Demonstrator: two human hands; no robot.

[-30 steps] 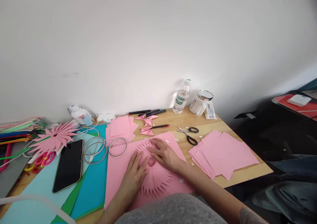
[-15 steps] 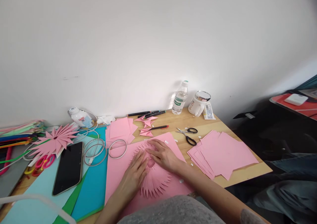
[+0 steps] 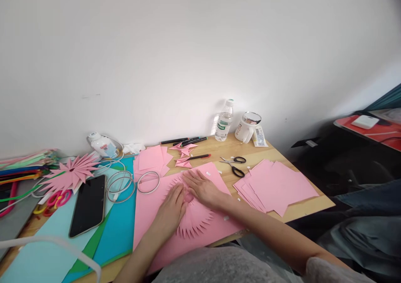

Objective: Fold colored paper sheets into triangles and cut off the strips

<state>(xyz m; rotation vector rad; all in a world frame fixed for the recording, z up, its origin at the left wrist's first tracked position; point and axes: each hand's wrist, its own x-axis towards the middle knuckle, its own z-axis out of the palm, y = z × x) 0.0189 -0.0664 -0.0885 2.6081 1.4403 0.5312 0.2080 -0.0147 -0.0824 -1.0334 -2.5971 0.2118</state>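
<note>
A round pink pleated paper rosette [image 3: 194, 223] with spiky edges lies on a large sheet of pink paper [image 3: 147, 216]. My left hand [image 3: 171, 210] rests flat on the rosette's left side, fingers stretched forward. On its upper right side, my right hand [image 3: 202, 189] lies palm down with fingers extended. Both hands press near the round centre and hide part of the folds. Small folded pink pieces [image 3: 184, 162] lie just beyond the sheet, beside a black pen [image 3: 200, 156].
Black-handled scissors [image 3: 234, 164] and a stack of pink paper [image 3: 278, 187] lie to the right. A water bottle [image 3: 224, 122] and mug [image 3: 246, 128] stand by the wall. Leftward are metal rings [image 3: 148, 183], a phone [image 3: 87, 205], a pink paper pinwheel [image 3: 72, 170] and blue paper [image 3: 120, 220].
My right hand has flattened, its fingers now straighter over the rosette's upper part. My left hand stays on the left side. The camera view has shifted slightly.
</note>
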